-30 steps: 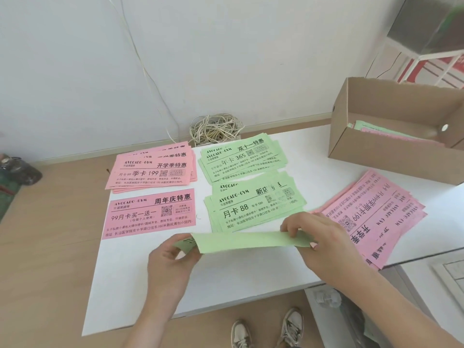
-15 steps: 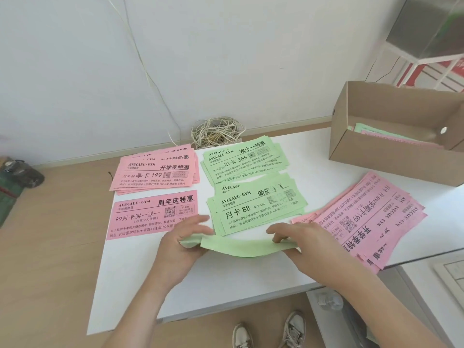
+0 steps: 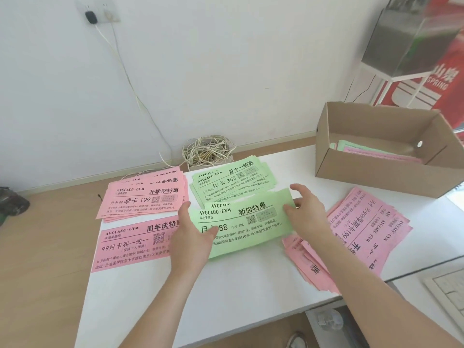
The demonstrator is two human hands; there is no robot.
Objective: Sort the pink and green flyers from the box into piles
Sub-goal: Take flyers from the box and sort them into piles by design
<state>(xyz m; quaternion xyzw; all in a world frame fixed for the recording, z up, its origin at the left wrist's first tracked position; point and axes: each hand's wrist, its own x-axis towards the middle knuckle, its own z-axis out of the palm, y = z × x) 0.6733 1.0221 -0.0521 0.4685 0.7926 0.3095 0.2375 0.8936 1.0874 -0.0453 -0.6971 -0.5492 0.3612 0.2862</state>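
A green flyer (image 3: pixel 248 222) lies face up on the near green pile, held at both ends. My left hand (image 3: pixel 192 234) pinches its left edge with the thumb on top. My right hand (image 3: pixel 305 209) grips its right edge. Behind it lies a second green pile (image 3: pixel 231 180). Two pink piles sit to the left: a far pink pile (image 3: pixel 145 197) and a near pink flyer (image 3: pixel 130 244). A loose heap of pink flyers (image 3: pixel 361 232) lies at the right. The cardboard box (image 3: pixel 371 169) at the far right holds more green and pink flyers.
A white table (image 3: pixel 238 292) carries everything. A coil of white cable (image 3: pixel 208 151) sits against the wall behind the piles. A dark object (image 3: pixel 12 204) lies on the wooden surface at far left. A keyboard (image 3: pixel 447 290) shows at lower right.
Both hands carried the green flyer away from me, turned it face up and laid it on the near green pile. The camera tilted up.
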